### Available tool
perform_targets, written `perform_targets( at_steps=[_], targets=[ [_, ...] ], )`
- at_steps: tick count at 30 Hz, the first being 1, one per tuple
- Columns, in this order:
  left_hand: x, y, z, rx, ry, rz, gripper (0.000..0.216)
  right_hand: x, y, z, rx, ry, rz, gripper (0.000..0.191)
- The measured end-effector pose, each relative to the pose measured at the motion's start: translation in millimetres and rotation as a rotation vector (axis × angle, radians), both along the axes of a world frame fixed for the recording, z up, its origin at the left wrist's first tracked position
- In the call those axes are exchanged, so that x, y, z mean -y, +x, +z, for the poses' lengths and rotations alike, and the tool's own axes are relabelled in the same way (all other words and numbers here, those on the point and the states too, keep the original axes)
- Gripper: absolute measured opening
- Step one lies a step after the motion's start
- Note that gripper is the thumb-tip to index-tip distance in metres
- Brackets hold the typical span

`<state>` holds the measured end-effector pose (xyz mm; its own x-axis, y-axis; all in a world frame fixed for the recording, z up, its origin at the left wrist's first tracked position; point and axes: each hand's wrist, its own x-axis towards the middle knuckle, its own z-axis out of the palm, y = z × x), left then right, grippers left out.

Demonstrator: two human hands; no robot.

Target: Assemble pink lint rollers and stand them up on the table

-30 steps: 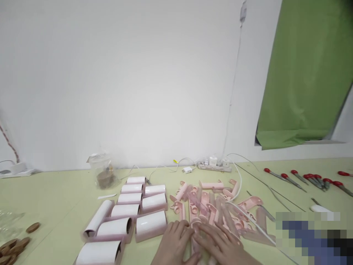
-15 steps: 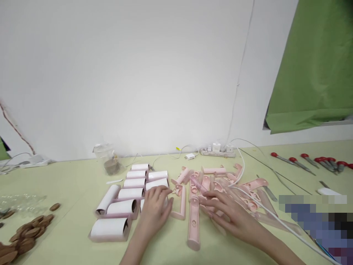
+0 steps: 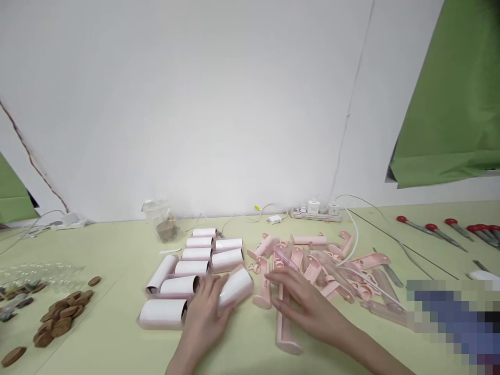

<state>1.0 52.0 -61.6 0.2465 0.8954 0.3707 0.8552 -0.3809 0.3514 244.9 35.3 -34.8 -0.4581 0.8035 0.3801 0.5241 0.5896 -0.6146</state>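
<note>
My left hand [image 3: 207,310] is closed around the left end of a white cylinder in a pink shell [image 3: 236,285], tilted with its right end higher. To its left, several similar white cylinders in pink cases [image 3: 163,312] lie in loose rows. My right hand [image 3: 302,302] has its fingers apart and hovers over a long pink half-round holder [image 3: 284,330]; whether it touches the holder cannot be made out. A shorter pink holder [image 3: 264,291] lies between my hands. Beyond my right hand is a pile of pink holders and clear pinkish covers [image 3: 332,271].
A white cable [image 3: 357,234] crosses the pile from a power strip [image 3: 315,214] by the wall. Red-tipped tools [image 3: 445,237] lie at right. Brown discs [image 3: 62,315] and a string of clear beads [image 3: 42,276] are at left. A clear bag [image 3: 166,226] stands behind the rows.
My left hand has taken hold of a white cylinder and tilted it up. My right hand has shifted slightly left over the long pink holder. The view has turned slightly left.
</note>
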Motion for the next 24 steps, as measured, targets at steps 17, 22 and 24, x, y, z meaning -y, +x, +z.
perform_targets(
  at_steps=[17,22,24],
  targets=[
    [-84.5,118.0,94.3,0.359,-0.647,-0.174,0.056,-29.4,4.5,9.0,-1.008,-0.902,-0.032,0.049],
    [-108.8,148.2,125.3,0.106,-1.084,-0.320,0.041,-27.9,5.2,6.3,-1.491,-1.292,0.156,0.050],
    [-113.7,153.9,133.7,0.028,-1.170,-0.358,0.035,-27.8,7.8,5.6,-1.534,-1.297,0.221,0.051]
  ],
)
